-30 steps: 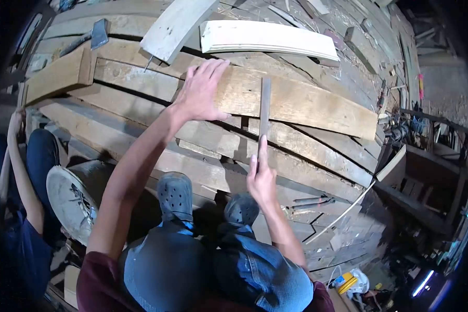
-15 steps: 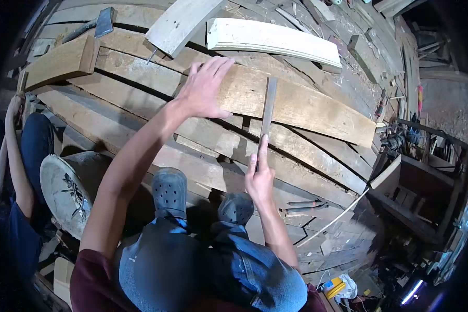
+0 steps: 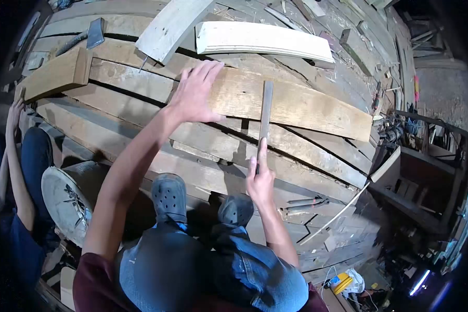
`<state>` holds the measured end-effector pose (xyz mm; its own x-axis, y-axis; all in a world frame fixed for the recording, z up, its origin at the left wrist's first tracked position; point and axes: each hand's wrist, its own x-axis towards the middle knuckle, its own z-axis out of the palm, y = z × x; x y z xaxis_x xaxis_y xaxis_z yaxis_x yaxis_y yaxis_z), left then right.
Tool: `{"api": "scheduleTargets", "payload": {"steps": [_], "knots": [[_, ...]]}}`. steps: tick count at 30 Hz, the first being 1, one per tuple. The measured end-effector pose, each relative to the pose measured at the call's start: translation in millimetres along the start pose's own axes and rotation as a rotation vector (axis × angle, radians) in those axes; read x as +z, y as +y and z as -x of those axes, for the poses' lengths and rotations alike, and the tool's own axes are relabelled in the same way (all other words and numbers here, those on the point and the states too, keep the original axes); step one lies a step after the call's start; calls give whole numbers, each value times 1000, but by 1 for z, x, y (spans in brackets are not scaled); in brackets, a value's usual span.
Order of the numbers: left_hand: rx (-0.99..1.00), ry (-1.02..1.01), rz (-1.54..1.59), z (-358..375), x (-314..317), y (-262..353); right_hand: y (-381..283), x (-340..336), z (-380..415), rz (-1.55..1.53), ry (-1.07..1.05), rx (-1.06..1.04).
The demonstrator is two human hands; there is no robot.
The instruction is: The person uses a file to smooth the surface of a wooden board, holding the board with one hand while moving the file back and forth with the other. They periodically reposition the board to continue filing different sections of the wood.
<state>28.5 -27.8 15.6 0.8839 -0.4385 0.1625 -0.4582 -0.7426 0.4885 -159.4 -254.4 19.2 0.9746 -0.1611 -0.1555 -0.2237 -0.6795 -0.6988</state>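
rough timber stack underfoot, file work on a curved plank.

right hand closed round a flat metal file, forefinger along the blade, tip laid across the curved plank; left hand spread flat, pinning that plank. no worn patch or filings plain enough to tell, so probably early going. further out: pale curved board, hatchet, someone's shoe.

place: rough woodworking shop, pretty messy | floor: stacked worn planks everywhere, sawdust and offcuts | tools lying around: hatchet on the boards, power tools and cables by a dark workbench on the right | dim light, clearly no home setup
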Motion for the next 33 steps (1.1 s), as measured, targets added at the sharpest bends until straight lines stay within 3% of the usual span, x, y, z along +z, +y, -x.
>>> {"api": "scheduleTargets", "payload": {"steps": [7,13,16,19,26,33], "knots": [[-13,-25,-16,0,-2,4,-13,-13,-25,118,-44,37],[10,3,6,1,-1,1,-8,-8,1,6,-50,77],[-6,-1,-6,1,0,3,-2,-13,-20,45,20,-68],[-2,-30,-16,1,0,2,-19,-25,-43,187,-73,113],[1,-50,-25,-1,-4,0,15,-17,-3,28,50,-64],[-34,-57,13,1,0,4,7,-23,-38,78,28,43]]}}
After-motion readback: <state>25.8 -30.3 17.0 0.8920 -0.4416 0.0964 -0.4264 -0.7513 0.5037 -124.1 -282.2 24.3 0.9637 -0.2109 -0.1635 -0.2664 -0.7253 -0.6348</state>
